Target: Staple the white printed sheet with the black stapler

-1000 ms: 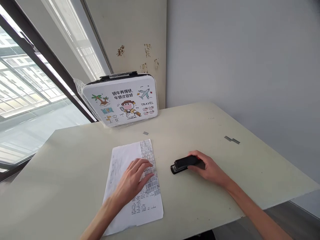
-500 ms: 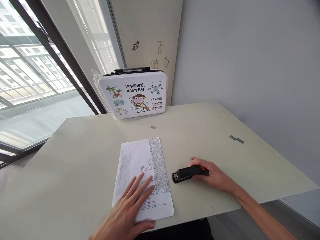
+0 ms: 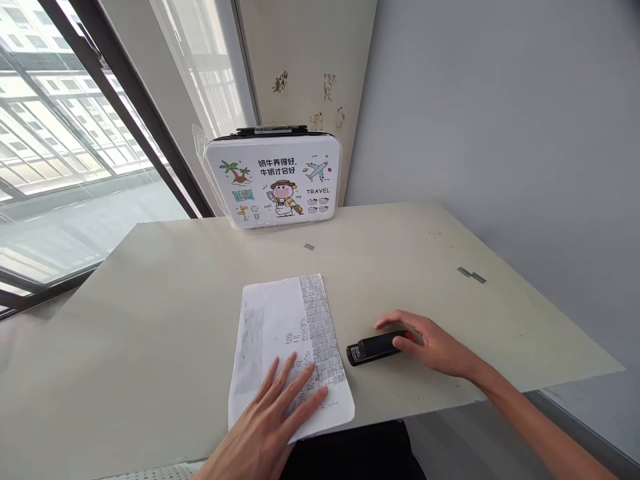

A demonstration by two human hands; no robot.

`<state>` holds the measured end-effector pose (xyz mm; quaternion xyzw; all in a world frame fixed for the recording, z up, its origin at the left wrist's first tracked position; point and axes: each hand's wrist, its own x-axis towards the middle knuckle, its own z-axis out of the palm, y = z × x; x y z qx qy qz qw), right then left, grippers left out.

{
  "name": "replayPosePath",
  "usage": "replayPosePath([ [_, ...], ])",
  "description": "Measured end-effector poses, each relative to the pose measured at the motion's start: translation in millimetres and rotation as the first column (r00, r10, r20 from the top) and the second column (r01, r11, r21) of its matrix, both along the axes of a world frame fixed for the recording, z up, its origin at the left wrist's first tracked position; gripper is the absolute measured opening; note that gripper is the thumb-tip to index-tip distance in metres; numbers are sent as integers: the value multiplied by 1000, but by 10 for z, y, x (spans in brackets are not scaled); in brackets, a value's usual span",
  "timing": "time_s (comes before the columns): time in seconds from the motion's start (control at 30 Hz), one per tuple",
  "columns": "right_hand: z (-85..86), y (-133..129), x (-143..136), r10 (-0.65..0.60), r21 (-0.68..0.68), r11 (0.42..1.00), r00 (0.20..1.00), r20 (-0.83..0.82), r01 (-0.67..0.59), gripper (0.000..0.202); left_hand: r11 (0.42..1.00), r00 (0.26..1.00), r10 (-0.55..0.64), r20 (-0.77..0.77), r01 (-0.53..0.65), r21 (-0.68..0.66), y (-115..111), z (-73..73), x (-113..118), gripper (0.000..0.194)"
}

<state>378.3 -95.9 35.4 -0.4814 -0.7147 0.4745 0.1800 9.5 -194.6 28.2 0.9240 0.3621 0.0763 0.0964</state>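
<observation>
Black stapler [image 3: 376, 346], red-marked; right hand [image 3: 436, 344] arched over it, grip loosened; left hand [image 3: 267, 420] flat on printed paper [image 3: 279, 308], unclenched.

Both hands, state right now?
Left hand: open, fingers spread on the paper.
Right hand: open, loosely curved over one end of the stapler.

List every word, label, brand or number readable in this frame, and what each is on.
"奶牛养得好, 牛奶才会好": upper front of the white case
"TRAVEL": right side of the same case front
Small lettering beside the cartoon figure on the case: too small to read surely
Printed lines on the paper: too small to read
Stapler: no readable lettering
</observation>
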Motion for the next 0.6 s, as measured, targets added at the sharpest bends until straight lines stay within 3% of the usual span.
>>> replayPosePath([
  [0.13,52,86,-145,-50,-11,999,999,15,50,48,999,1000,20,8,-20,48,66,-93,174,102],
  [0.3,81,151,-354,-27,52,998,996,83,22,53,997,1000,-7,-17,8,74,182,-171,308,107],
  [0.6,146,149,-615,-54,87,996,977,205,37,67,996,999,-35,-11,36,79,278,-228,372,101],
])
